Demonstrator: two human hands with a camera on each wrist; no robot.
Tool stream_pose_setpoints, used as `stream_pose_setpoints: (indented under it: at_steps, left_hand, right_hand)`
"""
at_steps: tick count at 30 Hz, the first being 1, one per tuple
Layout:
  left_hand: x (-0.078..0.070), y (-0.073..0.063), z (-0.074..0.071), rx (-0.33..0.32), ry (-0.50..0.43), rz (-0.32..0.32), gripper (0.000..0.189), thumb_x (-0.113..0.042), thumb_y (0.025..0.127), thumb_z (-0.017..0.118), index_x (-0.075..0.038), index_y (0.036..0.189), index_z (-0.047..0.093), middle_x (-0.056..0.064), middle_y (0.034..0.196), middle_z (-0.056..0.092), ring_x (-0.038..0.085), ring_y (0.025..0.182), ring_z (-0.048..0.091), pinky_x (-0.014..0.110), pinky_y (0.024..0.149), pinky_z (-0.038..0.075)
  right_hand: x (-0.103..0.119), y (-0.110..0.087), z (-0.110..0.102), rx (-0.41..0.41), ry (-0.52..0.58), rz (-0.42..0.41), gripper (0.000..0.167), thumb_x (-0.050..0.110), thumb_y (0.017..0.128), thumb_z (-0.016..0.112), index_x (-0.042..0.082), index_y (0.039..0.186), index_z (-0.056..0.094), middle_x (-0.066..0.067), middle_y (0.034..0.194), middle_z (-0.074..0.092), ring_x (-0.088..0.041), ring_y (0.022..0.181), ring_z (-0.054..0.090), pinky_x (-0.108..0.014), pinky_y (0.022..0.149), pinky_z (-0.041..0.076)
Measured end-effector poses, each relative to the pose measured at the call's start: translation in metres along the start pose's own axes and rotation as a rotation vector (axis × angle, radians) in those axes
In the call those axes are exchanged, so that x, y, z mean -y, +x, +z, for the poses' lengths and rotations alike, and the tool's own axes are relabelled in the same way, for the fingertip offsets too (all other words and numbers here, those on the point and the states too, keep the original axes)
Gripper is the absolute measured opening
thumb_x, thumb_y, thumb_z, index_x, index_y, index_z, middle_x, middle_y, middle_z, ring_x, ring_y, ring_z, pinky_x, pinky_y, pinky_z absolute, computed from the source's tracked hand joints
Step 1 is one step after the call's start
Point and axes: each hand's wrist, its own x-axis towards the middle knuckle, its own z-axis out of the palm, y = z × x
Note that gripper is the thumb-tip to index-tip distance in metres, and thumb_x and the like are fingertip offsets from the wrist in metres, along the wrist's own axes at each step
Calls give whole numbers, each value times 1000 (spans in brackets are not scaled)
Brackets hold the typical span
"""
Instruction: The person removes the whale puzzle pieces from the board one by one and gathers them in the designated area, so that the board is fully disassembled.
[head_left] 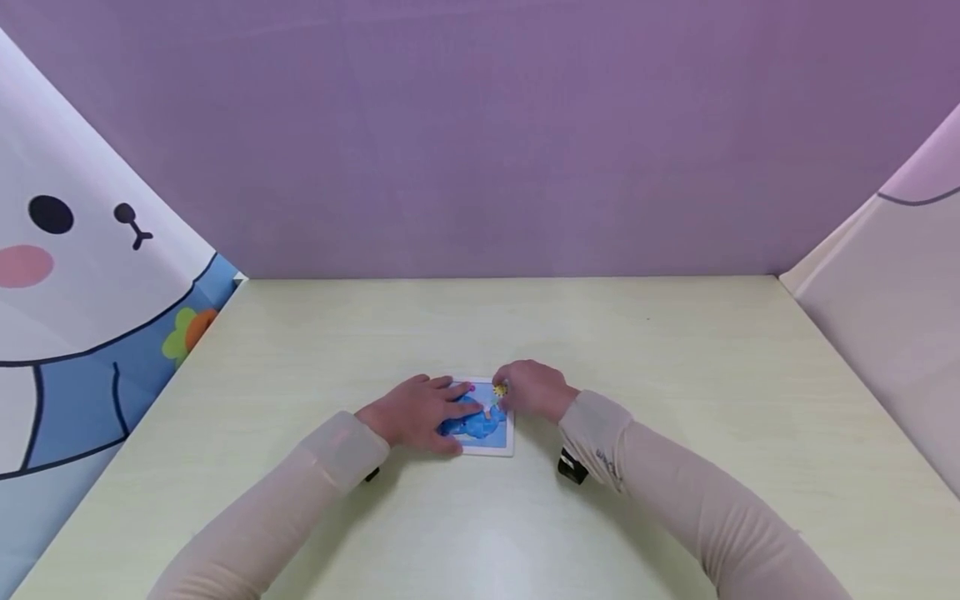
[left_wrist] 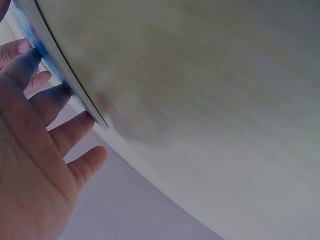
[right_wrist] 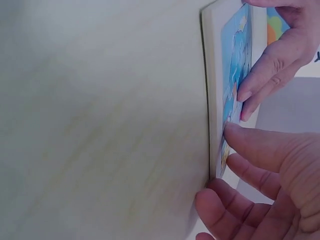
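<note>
White-edged, the blue picture board (head_left: 487, 431) lies on the pale table (head_left: 480, 533). The left hand (head_left: 416, 414) is spread, its fingers resting across the picture. The right hand (head_left: 534, 390) is curled at the far right corner, thumb and index finger by a yellow shape (head_left: 500, 390); I cannot tell whether they pinch it. Behind stands a purple wall (head_left: 480, 142).

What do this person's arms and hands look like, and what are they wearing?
The left hand and right hand are ungloved. Both arms wear long, pale beige sleeves with wide, lighter cuffs. Dark marking shows near the right cuff, too small to read. A black piece shows beneath each wrist.
</note>
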Motion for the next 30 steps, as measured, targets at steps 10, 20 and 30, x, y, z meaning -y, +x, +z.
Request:
stream_pose_setpoints:
  at_steps: [10, 20, 30]
  left_hand:
    - [0, -5, -1, -11, -5, 1, 65, -54, 88, 57, -26, 145, 44, 8, 151, 38, 36, 134, 37, 53, 102, 36]
    - [1, 1, -3, 4, -33, 1, 66, -53, 88, 58, -26, 146, 43, 8, 151, 37, 37, 135, 36, 53, 102, 36]
    - [-1, 1, 0, 17, -9, 4, 66, -54, 86, 58, -28, 145, 44, 6, 150, 39, 34, 134, 38, 50, 99, 39]
  right_hand:
    - [2, 1, -1, 33, -16, -20, 38, 19, 87, 71, 16, 124, 65, -6, 132, 58, -28, 127, 47, -48, 101, 39]
    - [2, 7, -2, 24, 44, -29, 35, 9, 85, 72, 9, 119, 66, -11, 129, 59, -30, 125, 49, -45, 103, 37]
    - [0, 7, 0, 43, 150, -49, 34, 3, 80, 73, 1, 113, 64, -14, 121, 62, -31, 118, 53, -44, 101, 39]
